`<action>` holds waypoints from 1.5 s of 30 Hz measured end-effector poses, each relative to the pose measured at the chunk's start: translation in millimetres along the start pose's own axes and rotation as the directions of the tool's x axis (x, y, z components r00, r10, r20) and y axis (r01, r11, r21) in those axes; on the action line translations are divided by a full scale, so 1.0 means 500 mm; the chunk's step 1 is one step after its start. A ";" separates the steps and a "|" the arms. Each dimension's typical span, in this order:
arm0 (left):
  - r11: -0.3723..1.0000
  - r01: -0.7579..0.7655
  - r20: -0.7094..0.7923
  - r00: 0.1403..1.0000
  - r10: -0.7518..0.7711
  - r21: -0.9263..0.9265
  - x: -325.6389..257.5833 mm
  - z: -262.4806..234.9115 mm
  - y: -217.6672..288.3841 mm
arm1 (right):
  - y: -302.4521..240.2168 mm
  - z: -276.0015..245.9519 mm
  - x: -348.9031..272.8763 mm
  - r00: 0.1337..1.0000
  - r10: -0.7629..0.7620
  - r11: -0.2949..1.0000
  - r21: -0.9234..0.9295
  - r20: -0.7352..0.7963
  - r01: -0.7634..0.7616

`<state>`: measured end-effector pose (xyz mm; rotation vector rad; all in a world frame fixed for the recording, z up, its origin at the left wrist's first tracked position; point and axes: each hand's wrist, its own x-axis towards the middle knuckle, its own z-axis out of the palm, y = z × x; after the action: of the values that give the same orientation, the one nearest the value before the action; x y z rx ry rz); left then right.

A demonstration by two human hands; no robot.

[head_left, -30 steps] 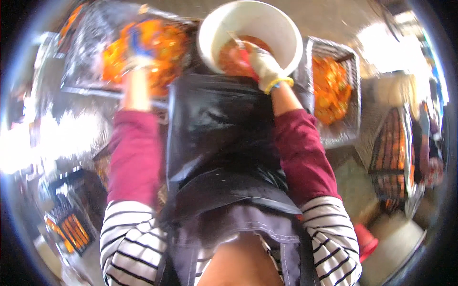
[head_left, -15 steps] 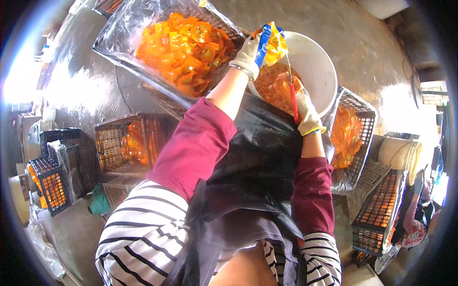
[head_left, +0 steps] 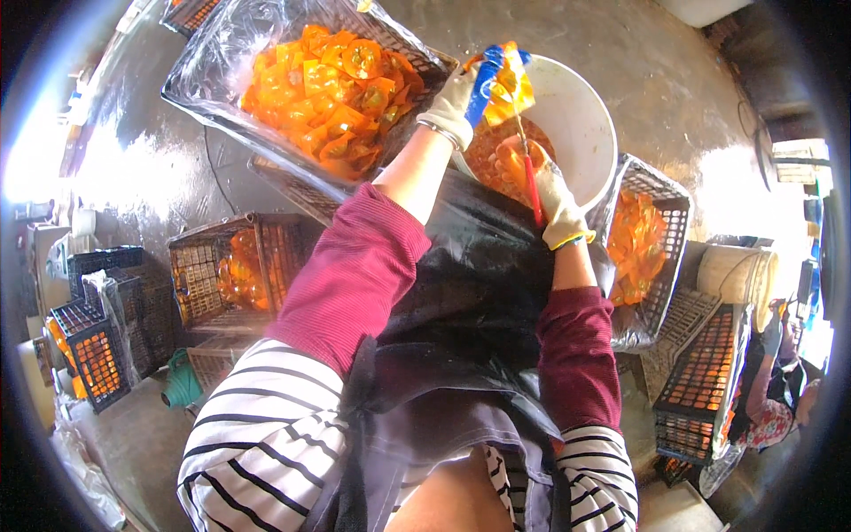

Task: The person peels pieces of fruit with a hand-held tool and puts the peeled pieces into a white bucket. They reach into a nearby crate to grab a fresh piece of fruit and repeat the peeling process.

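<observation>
My left hand (head_left: 465, 93), in a whitish glove with blue on its fingers, grips a shiny orange and yellow plastic packet (head_left: 510, 93). My right hand (head_left: 554, 191), in a whitish glove with orange-looking fingers, is closed around a red-handled tool (head_left: 532, 182). Its thin metal blade points up to the packet's lower edge; whether it is a knife or scissors I cannot make out. Both hands are over a white bucket (head_left: 589, 120), which holds a wet orange-brown mass (head_left: 496, 146). Left of the bucket, a plastic-lined crate (head_left: 199, 84) bears a heap of orange packets (head_left: 332, 93).
At the right, a lined crate (head_left: 675, 239) contains more orange packets. Another crate (head_left: 195, 270) with packets stands at the left, near a green container (head_left: 182, 381). Stacked dark crates (head_left: 696, 381) are at the lower right, with a person (head_left: 776, 399) beyond. A black apron (head_left: 483, 275) covers my lap.
The view has shifted slightly. My right hand and the red-handled tool have moved a little to the left, and the packet in my left hand looks more orange, its shape slightly changed.
</observation>
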<state>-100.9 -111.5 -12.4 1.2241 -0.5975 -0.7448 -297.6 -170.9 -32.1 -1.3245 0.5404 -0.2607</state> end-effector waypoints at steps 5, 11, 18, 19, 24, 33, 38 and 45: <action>0.968 0.151 0.082 0.987 -0.136 -0.202 0.001 0.001 -0.003 | -0.085 0.025 -0.023 0.976 0.216 0.976 0.008 0.024 -0.216; 0.996 0.092 0.028 0.995 -0.092 0.019 -0.032 0.038 0.035 | -0.050 0.004 -0.014 0.962 0.248 0.969 0.034 -0.118 -0.245; 0.988 0.152 0.074 0.985 -0.155 0.037 -0.043 0.037 0.029 | -0.075 0.029 -0.020 0.953 0.104 0.952 -0.249 -0.284 -0.178; 0.987 0.160 0.061 0.985 -0.162 0.029 -0.052 0.048 0.048 | -0.083 0.026 -0.021 0.928 0.203 0.912 -0.286 -0.312 -0.295; 0.966 0.257 0.093 0.962 -0.255 -0.010 -0.057 0.058 0.057 | -0.024 -0.019 -0.005 0.945 -0.073 0.923 -0.381 -0.319 -0.057; 0.988 0.152 0.081 0.985 -0.155 0.042 -0.018 0.003 -0.040 | -0.078 0.024 -0.027 0.972 -0.041 0.880 -0.469 -0.233 -0.076; 0.907 0.306 0.045 0.942 -0.332 0.287 -0.018 0.022 -0.038 | -0.036 -0.007 -0.009 0.963 -0.099 0.859 -0.510 -0.252 -0.046; 0.958 0.266 -0.011 0.964 -0.266 0.104 -0.009 0.007 -0.073 | -0.138 0.049 -0.039 0.965 0.162 0.978 -0.098 -0.206 -0.185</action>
<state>-112.7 -116.1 -46.8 1.4186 -0.4839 -0.9500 -293.2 -157.3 42.1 -1.3624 0.8467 -0.2186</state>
